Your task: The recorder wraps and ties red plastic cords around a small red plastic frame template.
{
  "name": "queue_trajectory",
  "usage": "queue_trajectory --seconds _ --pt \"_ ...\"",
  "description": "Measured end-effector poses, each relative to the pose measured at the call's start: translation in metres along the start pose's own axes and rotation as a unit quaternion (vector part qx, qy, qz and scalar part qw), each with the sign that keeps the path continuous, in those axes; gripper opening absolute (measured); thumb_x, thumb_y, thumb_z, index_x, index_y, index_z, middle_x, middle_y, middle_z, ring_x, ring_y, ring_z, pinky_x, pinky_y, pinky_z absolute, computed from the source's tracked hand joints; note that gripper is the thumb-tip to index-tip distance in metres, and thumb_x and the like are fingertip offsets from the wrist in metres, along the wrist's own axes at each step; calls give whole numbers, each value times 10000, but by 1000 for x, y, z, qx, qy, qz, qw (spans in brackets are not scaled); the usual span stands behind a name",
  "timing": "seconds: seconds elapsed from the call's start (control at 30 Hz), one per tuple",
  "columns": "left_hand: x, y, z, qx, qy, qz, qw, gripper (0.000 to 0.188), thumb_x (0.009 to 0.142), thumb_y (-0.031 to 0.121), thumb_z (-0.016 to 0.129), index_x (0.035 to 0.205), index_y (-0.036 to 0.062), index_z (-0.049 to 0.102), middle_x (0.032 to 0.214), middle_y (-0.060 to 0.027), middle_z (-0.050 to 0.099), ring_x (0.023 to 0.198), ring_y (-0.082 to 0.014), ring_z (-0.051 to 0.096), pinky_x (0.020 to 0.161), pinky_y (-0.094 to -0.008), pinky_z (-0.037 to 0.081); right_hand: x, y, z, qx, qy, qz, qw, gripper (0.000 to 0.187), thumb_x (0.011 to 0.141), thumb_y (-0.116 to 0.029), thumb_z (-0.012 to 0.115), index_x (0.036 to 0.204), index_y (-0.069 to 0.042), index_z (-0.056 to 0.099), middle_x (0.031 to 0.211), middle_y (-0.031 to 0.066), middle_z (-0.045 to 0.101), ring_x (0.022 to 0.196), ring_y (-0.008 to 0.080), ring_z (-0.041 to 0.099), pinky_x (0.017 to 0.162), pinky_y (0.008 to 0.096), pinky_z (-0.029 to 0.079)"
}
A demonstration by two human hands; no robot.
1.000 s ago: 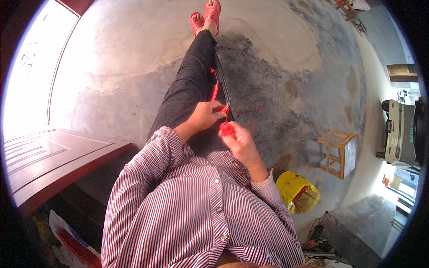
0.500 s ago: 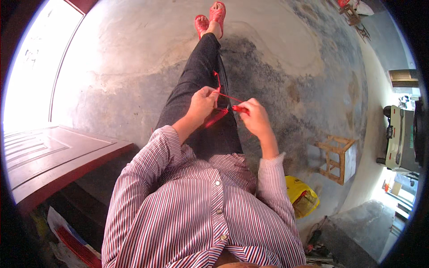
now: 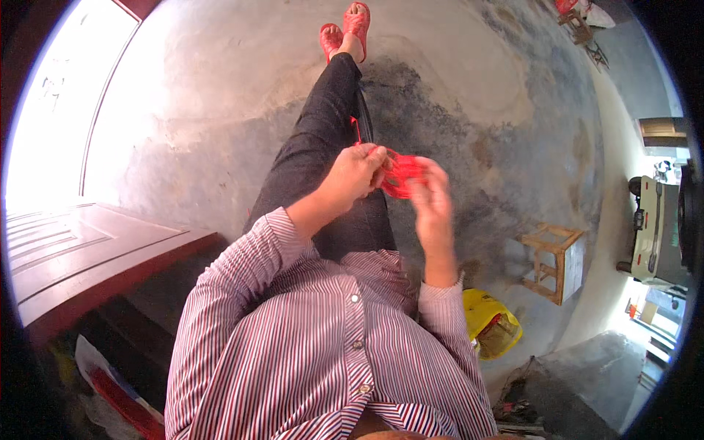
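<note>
Now red yarn piece [image 3: 401, 176] sits between left hand [image 3: 357, 172] and right hand [image 3: 433, 198].

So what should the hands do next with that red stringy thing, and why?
Probably pull the loose strand through gently. The left hand and right hand both pinch the small red piece above the lap, and the strand hangs slack from it.

One head-worn fisheye view looks steeply down, close over the person's chest, lap and floor [image 3: 220, 132].
</note>
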State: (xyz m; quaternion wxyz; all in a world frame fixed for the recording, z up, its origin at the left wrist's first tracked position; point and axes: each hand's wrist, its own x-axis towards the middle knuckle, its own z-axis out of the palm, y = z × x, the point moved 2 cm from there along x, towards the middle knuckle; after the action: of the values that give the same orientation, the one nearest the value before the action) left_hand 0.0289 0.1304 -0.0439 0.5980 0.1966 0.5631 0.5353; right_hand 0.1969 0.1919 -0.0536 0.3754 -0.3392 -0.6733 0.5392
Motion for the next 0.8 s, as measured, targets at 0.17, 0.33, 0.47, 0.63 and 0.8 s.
queue_trajectory --seconds 0.17,0.33,0.47,0.63,0.8 --pt "15 -21 -31 -88 37 -46 994 212 958 200 511 841 32 569 635 -7 492 398 -42 329 338 -202 245 -29 16 -172 380 141 105 908 282 927 -282 560 1079 -45 569 972 69 627 952 245 592 871 495 489" --pt "24 -36 -36 -75 41 -83 993 152 933 185 555 853 59 580 638 12 482 424 -35 331 365 -191 237 -75 45 -280 428 259 28 865 138 921 -115 507 787 -109 470 616 -44 342 495 57 296 423 198 264" --pt "27 -40 -30 9 54 -81 995 136 913 190 591 854 68 595 659 26 493 454 -42 364 400 -203 262 -51 69 -181 380 283 158 867 90 887 -103 528 800 -95 510 553 -55 367 419 44 312 354 213 238" --pt "26 -44 -31 115 64 -18 991 153 883 202 633 844 55 613 719 32 540 604 -71 469 538 -240 375 -7 61 -7 203 56 249 945 328 947 -213 523 1248 -82 539 624 -83 396 490 23 348 421 196 280" --pt "21 -52 -35 142 76 -7 987 157 883 206 634 852 54 612 747 17 554 658 -89 498 620 -250 412 11 95 40 20 -140 188 972 271 956 -267 526 1142 -77 578 665 -86 414 529 25 348 495 198 300"
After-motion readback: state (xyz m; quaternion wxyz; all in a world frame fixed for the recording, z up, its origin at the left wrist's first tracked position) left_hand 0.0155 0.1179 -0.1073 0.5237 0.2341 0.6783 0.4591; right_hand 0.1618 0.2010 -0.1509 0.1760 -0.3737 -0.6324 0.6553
